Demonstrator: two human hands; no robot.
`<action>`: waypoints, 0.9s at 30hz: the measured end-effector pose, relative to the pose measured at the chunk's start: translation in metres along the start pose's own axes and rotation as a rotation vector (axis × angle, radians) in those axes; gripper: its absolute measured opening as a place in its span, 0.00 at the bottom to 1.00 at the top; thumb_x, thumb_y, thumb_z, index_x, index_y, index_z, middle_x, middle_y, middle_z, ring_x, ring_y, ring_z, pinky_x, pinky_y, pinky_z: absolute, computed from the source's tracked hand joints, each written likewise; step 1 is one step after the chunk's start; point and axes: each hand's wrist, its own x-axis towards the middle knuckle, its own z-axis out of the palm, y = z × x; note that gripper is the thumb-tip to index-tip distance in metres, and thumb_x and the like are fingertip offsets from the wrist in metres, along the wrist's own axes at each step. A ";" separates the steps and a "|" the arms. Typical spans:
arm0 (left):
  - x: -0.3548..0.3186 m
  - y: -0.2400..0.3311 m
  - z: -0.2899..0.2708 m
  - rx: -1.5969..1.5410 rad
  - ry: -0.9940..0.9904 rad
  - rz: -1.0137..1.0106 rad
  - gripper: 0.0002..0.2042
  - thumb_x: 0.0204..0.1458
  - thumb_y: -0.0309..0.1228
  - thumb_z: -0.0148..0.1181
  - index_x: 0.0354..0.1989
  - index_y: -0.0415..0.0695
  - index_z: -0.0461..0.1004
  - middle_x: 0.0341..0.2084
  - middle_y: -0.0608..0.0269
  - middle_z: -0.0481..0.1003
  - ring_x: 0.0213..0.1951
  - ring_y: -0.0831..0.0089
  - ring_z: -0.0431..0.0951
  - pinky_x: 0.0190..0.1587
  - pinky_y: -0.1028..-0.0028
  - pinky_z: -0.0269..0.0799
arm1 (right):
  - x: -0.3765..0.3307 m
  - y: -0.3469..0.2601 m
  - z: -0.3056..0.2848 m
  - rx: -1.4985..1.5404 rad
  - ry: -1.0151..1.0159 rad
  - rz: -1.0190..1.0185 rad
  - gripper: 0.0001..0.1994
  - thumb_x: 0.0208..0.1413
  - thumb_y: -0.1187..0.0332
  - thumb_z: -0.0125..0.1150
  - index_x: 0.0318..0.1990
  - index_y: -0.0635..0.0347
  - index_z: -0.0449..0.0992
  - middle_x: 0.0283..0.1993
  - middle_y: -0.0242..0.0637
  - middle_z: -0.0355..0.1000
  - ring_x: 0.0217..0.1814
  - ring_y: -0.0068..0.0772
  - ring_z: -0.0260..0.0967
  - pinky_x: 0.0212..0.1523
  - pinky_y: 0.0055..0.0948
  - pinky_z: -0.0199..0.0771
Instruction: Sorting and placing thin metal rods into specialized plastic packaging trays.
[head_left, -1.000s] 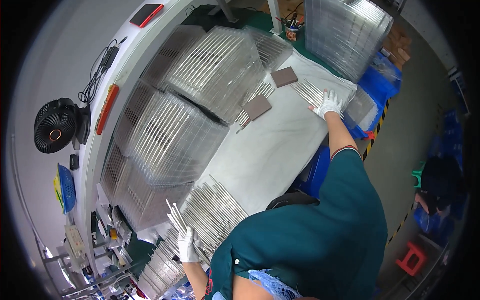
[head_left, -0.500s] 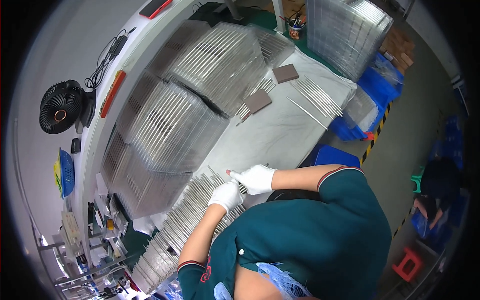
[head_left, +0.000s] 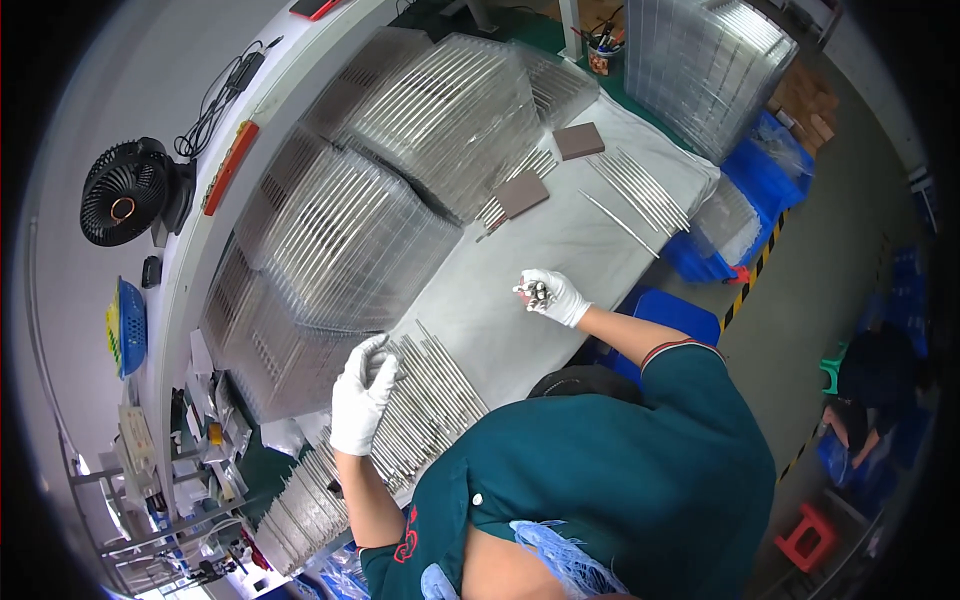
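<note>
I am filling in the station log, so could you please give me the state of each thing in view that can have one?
Left hand: gloved, resting on the row of metal rods.
Right hand: gloved, closed on a small bundle of rods, lifted off the white mat.
Desk fan: running or not, cannot tell.
Two brown blocks: lying flat on rods.
Clear trays: stacked, leaning.

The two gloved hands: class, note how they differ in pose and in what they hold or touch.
The left hand lies low, fingers curled over the spread row of metal rods on the white table; the right hand is lifted clear above the table. The left hand touches many laid-out rods; the right hand pinches a small bundle end-on. Both wear white gloves.
</note>
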 end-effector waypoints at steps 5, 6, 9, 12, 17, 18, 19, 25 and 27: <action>-0.013 -0.038 0.016 -0.130 -0.067 -0.133 0.19 0.53 0.32 0.54 0.52 0.39 0.63 0.31 0.61 0.73 0.32 0.77 0.75 0.33 0.81 0.69 | -0.003 0.018 -0.013 -0.098 0.162 0.292 0.13 0.47 0.74 0.57 0.43 0.55 0.72 0.34 0.38 0.73 0.34 0.31 0.73 0.38 0.25 0.72; -0.014 -0.045 0.013 -0.134 -0.059 -0.138 0.19 0.53 0.32 0.54 0.52 0.39 0.63 0.31 0.61 0.73 0.32 0.77 0.75 0.33 0.81 0.69 | 0.001 0.010 -0.021 -0.252 0.204 0.380 0.14 0.47 0.70 0.59 0.43 0.55 0.72 0.33 0.40 0.73 0.35 0.34 0.73 0.37 0.27 0.72; -0.031 -0.063 0.000 -0.179 0.069 -0.159 0.18 0.56 0.33 0.50 0.52 0.36 0.62 0.33 0.55 0.73 0.29 0.75 0.75 0.32 0.79 0.72 | 0.002 -0.001 -0.060 -0.499 0.252 0.538 0.17 0.45 0.57 0.56 0.45 0.47 0.71 0.36 0.43 0.74 0.38 0.46 0.71 0.39 0.38 0.71; -0.055 -0.093 -0.010 -0.260 0.157 -0.240 0.18 0.56 0.34 0.49 0.51 0.36 0.62 0.32 0.55 0.73 0.28 0.75 0.75 0.31 0.80 0.72 | 0.004 -0.011 -0.096 -0.509 0.250 0.859 0.17 0.45 0.55 0.56 0.43 0.49 0.72 0.34 0.45 0.73 0.37 0.51 0.71 0.38 0.43 0.70; -0.076 -0.128 -0.005 -0.253 0.236 -0.325 0.17 0.57 0.34 0.49 0.49 0.36 0.63 0.31 0.57 0.73 0.29 0.76 0.75 0.29 0.81 0.71 | -0.004 -0.006 -0.124 -0.977 0.260 0.797 0.18 0.45 0.56 0.59 0.38 0.60 0.71 0.36 0.49 0.72 0.38 0.51 0.71 0.38 0.45 0.70; -0.077 -0.133 -0.002 -0.257 0.241 -0.328 0.17 0.57 0.34 0.49 0.49 0.36 0.63 0.31 0.57 0.73 0.29 0.76 0.75 0.29 0.81 0.71 | -0.003 -0.006 -0.126 -1.009 0.242 0.807 0.18 0.43 0.57 0.61 0.37 0.61 0.71 0.37 0.50 0.71 0.38 0.52 0.71 0.38 0.46 0.71; -0.077 -0.136 0.002 -0.261 0.240 -0.327 0.17 0.56 0.33 0.50 0.49 0.36 0.64 0.31 0.58 0.73 0.29 0.76 0.75 0.30 0.81 0.70 | -0.004 -0.004 -0.129 -1.011 0.238 0.803 0.18 0.43 0.57 0.61 0.37 0.61 0.71 0.37 0.50 0.71 0.38 0.52 0.71 0.38 0.46 0.71; -0.080 -0.136 0.023 -0.254 0.265 -0.325 0.16 0.54 0.32 0.53 0.49 0.37 0.66 0.30 0.62 0.73 0.31 0.80 0.74 0.32 0.82 0.67 | 0.004 -0.021 -0.109 -1.357 0.261 0.728 0.20 0.36 0.58 0.68 0.36 0.59 0.71 0.37 0.42 0.69 0.41 0.43 0.69 0.38 0.39 0.70; -0.082 -0.134 0.030 -0.282 0.247 -0.346 0.16 0.54 0.32 0.53 0.49 0.37 0.66 0.30 0.62 0.73 0.31 0.80 0.74 0.33 0.81 0.68 | 0.004 -0.026 -0.110 -1.348 0.191 0.744 0.28 0.35 0.56 0.68 0.45 0.60 0.69 0.49 0.43 0.65 0.51 0.43 0.63 0.45 0.39 0.67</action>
